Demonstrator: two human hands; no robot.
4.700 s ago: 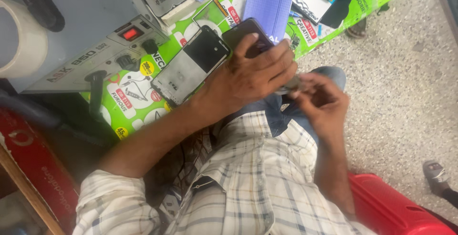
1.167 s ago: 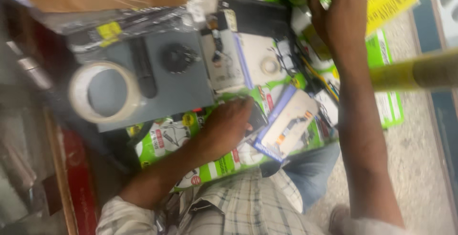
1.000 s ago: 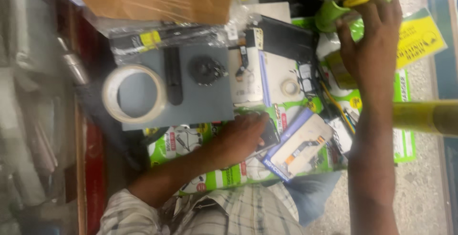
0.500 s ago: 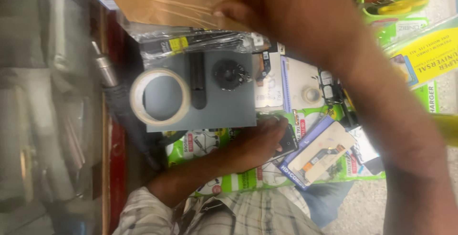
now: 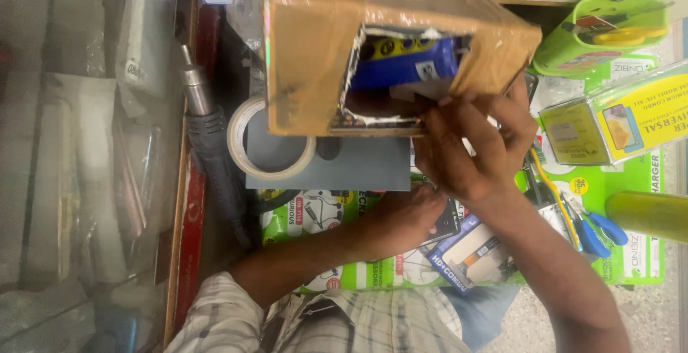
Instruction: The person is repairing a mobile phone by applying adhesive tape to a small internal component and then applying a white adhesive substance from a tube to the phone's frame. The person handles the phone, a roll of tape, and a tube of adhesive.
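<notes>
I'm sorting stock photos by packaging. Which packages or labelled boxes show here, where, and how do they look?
Taped box: top centre, held by the right hand; brown, torn opening showing blue inside.
Clear case: right; yellow and green card.
Green packs: under the left hand; flat, white pictures.
Blue pack: lower centre; white window.

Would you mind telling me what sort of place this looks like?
Probably a small phone repair or accessories stall: a hot-air gun, a tape roll, green accessory packs and a phone under the left hand.
</notes>
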